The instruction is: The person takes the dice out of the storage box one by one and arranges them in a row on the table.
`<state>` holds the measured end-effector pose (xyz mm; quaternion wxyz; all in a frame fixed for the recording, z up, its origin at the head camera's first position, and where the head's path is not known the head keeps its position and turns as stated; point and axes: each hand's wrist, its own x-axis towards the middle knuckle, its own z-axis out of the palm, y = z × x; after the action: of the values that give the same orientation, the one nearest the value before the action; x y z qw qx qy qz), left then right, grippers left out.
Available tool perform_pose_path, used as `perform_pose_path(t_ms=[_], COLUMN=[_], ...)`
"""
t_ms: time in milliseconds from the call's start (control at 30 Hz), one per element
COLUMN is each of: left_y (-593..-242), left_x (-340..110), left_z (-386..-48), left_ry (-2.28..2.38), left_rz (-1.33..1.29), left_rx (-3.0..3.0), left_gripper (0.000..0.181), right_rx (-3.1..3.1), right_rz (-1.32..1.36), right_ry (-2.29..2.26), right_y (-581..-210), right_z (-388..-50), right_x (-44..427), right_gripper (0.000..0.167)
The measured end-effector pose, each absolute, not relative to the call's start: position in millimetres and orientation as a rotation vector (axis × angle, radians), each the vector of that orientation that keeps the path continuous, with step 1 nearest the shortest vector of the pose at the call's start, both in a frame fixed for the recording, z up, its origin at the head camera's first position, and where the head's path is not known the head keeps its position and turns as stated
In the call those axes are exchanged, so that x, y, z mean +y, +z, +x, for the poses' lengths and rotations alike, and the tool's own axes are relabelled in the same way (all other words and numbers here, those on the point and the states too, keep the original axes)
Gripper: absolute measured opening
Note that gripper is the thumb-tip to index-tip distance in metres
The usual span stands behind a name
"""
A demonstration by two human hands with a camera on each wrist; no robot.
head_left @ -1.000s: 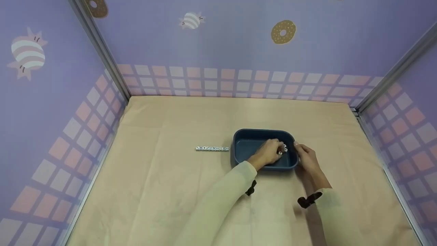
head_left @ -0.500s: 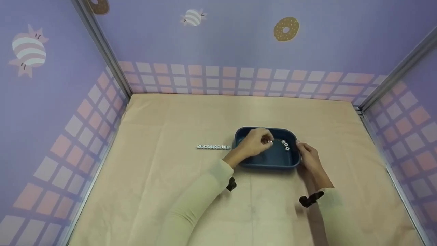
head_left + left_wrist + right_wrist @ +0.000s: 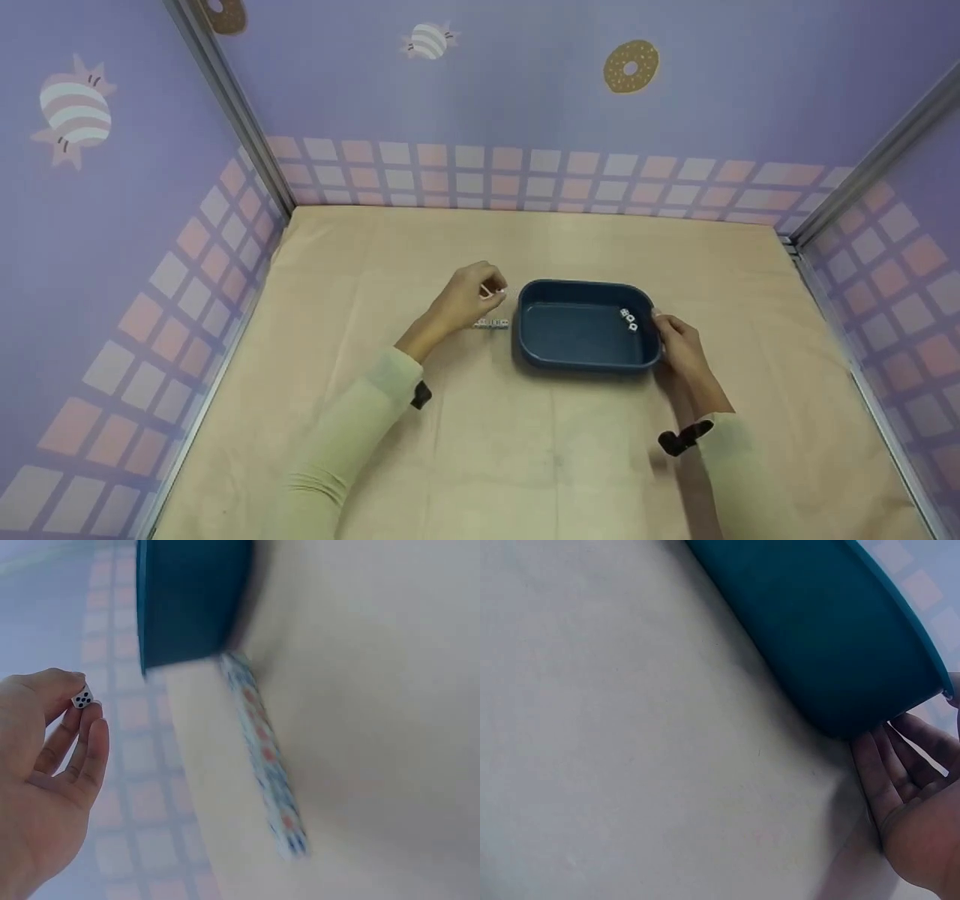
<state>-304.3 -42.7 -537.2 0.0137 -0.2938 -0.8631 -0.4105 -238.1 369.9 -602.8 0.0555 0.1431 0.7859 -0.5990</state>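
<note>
My left hand (image 3: 463, 298) is raised beside and above a row of dice (image 3: 493, 324), left of a blue plastic bin (image 3: 589, 367). It pinches a single white die (image 3: 82, 697) with dark pips between thumb and fingertips, seen clearly in the left wrist view. In the head view the hand hides the left part of the row. Several dice stand side by side in that straight row. My right hand (image 3: 682, 346) holds the bin's right end, thumb at the rim and fingers against the outer wall. Inside, near the right end, lie a few loose dice (image 3: 629, 319).
A beige cloth (image 3: 480, 465) covers the table. Purple walls (image 3: 525, 90) with a pink and white check band enclose it at the back and both sides. Metal corner posts (image 3: 232, 105) stand at the back corners.
My left hand has come up out of the bin with a die and moved left to the dice row. The right hand keeps its hold on the bin.
</note>
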Motion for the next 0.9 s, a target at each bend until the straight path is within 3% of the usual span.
perform_pose_path(t_ms=[400, 667, 900], left_y=[-554, -567, -577], left_x=[-131, -150, -153], left_z=[-296, -288, -286], left_ry=[-1.074, -1.079, -1.119], left_rz=[-0.722, -0.677, -0.643], left_rx=[-2.913, -3.009, -3.042], left_gripper=[0.016, 0.013, 0.014], right_rx=[2.397, 2.376, 2.398], right_rz=[0.424, 0.424, 0.43], right_ry=[-1.798, -1.826, -1.804], right_y=[-604, -603, -605], right_z=[-238, -238, -239], right_x=[371, 371, 371], right_gripper=[0.078, 0.072, 0.076])
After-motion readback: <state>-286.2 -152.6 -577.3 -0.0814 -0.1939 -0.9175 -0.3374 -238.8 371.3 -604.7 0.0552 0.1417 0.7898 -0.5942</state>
